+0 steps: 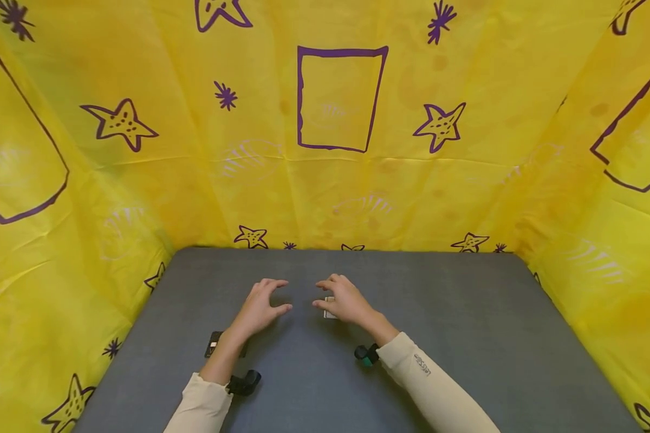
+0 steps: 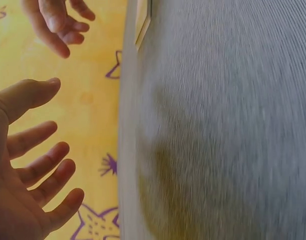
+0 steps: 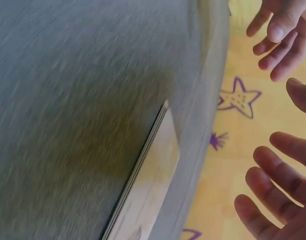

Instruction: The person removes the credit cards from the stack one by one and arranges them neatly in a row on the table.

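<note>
Both hands hover over the grey table, palms facing each other with a gap between them. My left hand [image 1: 259,308] has its fingers spread and slightly bent, and holds nothing. The right hand [image 1: 348,300] is in a similar pose, its thumb apart from the fingers. Below the right hand lies a flat, pale rectangular thing [image 1: 328,313] with a dark border, partly covered by that hand. The right wrist view shows this pale flat thing [image 3: 152,172] with thin dark lines along its edge. Under the left forearm, a black flat thing [image 1: 212,344] with a small white patch is partly hidden.
A dark grey table [image 1: 455,313] with rounded far corners spreads beneath the arms. Yellow cloth [image 1: 336,180] with purple drawings of stars and frames hangs behind it and along both sides. Black wrist cameras [image 1: 244,383] are strapped on both wrists.
</note>
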